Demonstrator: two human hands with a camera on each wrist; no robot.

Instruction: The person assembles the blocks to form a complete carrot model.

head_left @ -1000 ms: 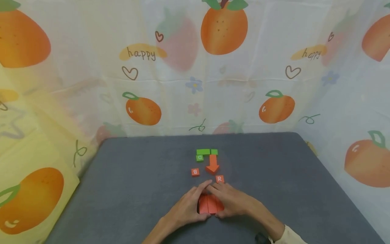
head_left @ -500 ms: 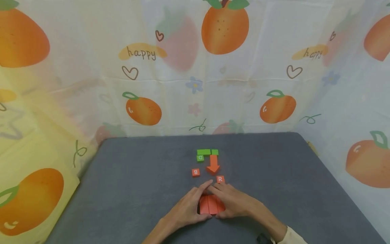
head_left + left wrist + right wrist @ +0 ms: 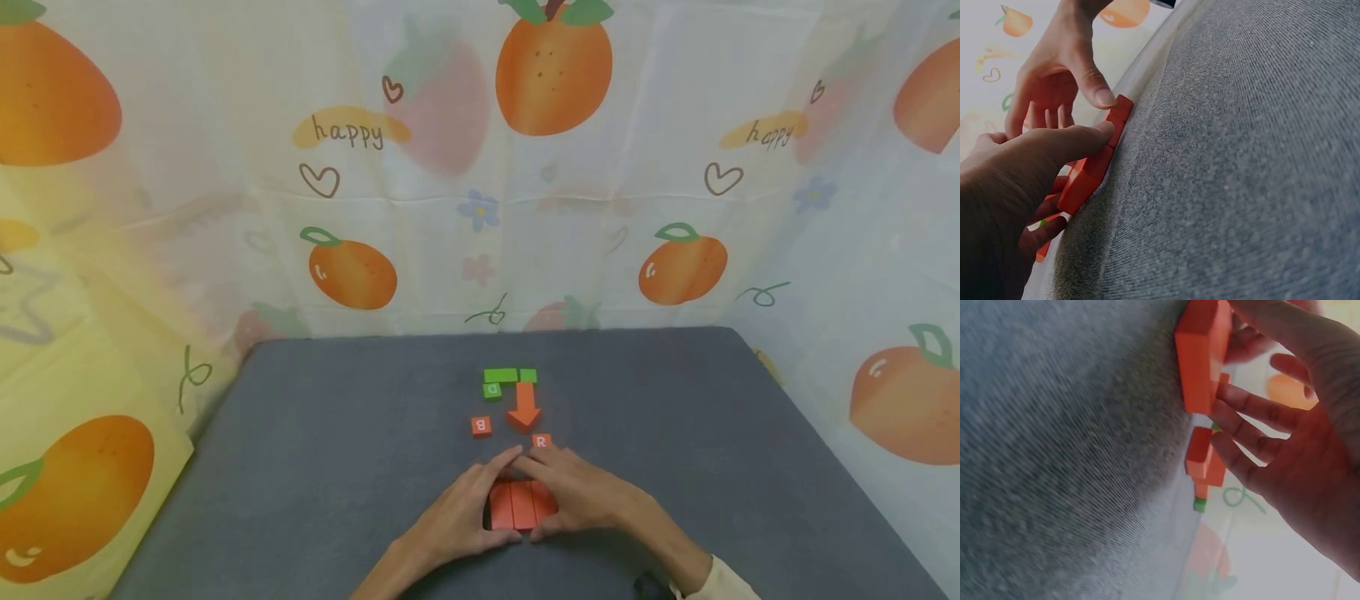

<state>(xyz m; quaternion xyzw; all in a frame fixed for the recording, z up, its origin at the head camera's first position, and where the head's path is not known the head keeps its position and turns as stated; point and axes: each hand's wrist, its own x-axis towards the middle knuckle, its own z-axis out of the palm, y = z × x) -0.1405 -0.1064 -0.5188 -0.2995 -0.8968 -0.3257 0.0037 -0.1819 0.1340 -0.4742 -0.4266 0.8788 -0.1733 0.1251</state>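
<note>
Three red blocks [image 3: 522, 504] lie side by side on the grey table, framed by both hands in the head view. My left hand [image 3: 461, 512] grips them from the left, thumb on the near edge and fingers curved round the far side. From the right, my right hand [image 3: 588, 496] does the same, its fingertips meeting the left's beyond the blocks. In the left wrist view the left thumb presses the near face of the red row [image 3: 1088, 178]. The right wrist view shows right fingertips touching the far side of a red block [image 3: 1194, 369].
Just beyond the hands lie a red R block [image 3: 542, 440] and a red B block [image 3: 481, 427]. Farther back are an orange arrow block [image 3: 524, 408], a green lettered block [image 3: 492, 391], a long green block [image 3: 500, 376] and a small green block [image 3: 528, 376]. A fruit-print cloth [image 3: 435, 250] surrounds the table.
The right hand sits slightly farther right, and a bit more of the rightmost red block shows. Otherwise hands and blocks look the same.
</note>
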